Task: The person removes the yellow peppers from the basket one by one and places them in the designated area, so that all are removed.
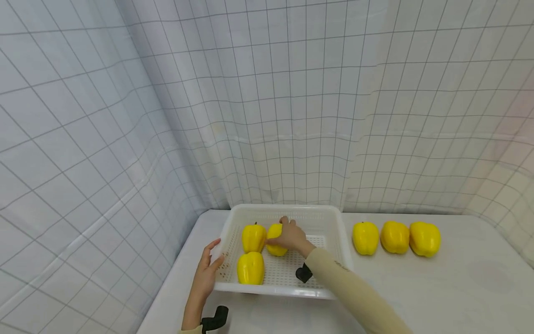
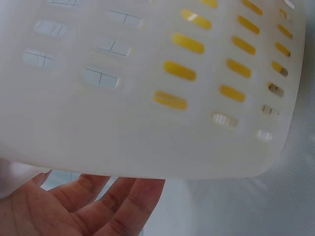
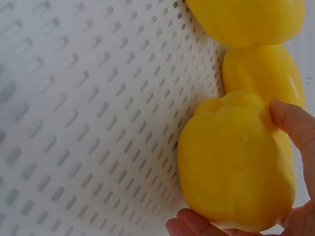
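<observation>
A white perforated plastic basket point(image 1: 283, 291) holds three yellow bell peppers. My right hand point(image 1: 289, 235) reaches inside and grips one bell pepper point(image 3: 236, 162), thumb on one side and fingers on the other. Beside it, a second bell pepper point(image 1: 253, 238) lies at the back left, and a third pepper point(image 1: 251, 268) sits nearer the front left. At the basket's left side my left hand point(image 1: 205, 273) holds the rim. The left wrist view shows its fingers point(image 2: 130, 204) passing behind the rim, which hides the fingertips.
Right of the basket, three more yellow bell peppers stand in a row on the white table point(image 1: 417, 297): a left one point(image 1: 365, 238), a middle one point(image 1: 394, 237) and a right one point(image 1: 424, 239). A white gridded curtain point(image 1: 292, 116) hangs behind and along the left.
</observation>
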Demonstrator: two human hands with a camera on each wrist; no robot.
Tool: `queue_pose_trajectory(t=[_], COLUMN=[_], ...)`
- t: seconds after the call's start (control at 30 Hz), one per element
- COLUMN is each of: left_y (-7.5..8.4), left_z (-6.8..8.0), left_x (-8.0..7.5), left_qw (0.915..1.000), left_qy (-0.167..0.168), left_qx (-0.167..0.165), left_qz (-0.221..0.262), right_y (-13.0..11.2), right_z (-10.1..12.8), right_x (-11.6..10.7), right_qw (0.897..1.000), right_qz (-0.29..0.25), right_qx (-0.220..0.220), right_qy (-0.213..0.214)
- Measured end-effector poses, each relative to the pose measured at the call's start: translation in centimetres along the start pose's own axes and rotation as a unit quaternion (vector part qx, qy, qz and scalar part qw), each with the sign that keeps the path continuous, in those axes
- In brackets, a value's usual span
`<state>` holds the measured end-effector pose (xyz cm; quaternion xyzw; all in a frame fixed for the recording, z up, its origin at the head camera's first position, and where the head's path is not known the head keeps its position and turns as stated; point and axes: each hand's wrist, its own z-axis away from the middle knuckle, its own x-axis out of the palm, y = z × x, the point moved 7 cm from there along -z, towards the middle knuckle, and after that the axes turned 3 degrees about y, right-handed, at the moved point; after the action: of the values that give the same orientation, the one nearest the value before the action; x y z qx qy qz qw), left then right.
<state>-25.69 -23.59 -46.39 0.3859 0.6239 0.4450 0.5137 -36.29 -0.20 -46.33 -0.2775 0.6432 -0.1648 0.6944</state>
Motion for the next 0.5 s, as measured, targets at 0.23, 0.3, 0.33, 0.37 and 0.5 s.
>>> queue_pose_trajectory(t=[0.23, 0.3, 0.33, 0.37, 0.5], left_y=[0.0, 0.0, 0.0, 0.0, 0.1], left_z=[0.0, 0.0, 0.0, 0.0, 0.0], left_x=[0.0, 0.0, 0.0, 0.0, 0.0], left_qw=[1.0000, 1.0000, 1.0000, 1.0000, 1.0000], left_qy=[-0.003, -0.003, -0.003, -0.003, -0.003], left_qx=[-0.001, 0.000, 0.001, 0.001, 0.002], left_qz=[0.007, 0.008, 0.008, 0.008, 0.009], right_y=[0.6, 0.8, 1.0, 1.2, 1.8], right_z=[0.3, 0.3, 0.3, 0.3, 0.2], right_x=[-0.7, -0.9, -0.9, -1.0, -0.9], right_qw=[0.998, 0.997, 0.996, 0.995, 0.993], right_qz=[-0.045, -0.067, -0.076, -0.084, -0.094], right_qx=[-0.012, -0.015, -0.015, -0.013, -0.001], right_qy=[-0.031, -0.040, -0.045, -0.049, -0.064])
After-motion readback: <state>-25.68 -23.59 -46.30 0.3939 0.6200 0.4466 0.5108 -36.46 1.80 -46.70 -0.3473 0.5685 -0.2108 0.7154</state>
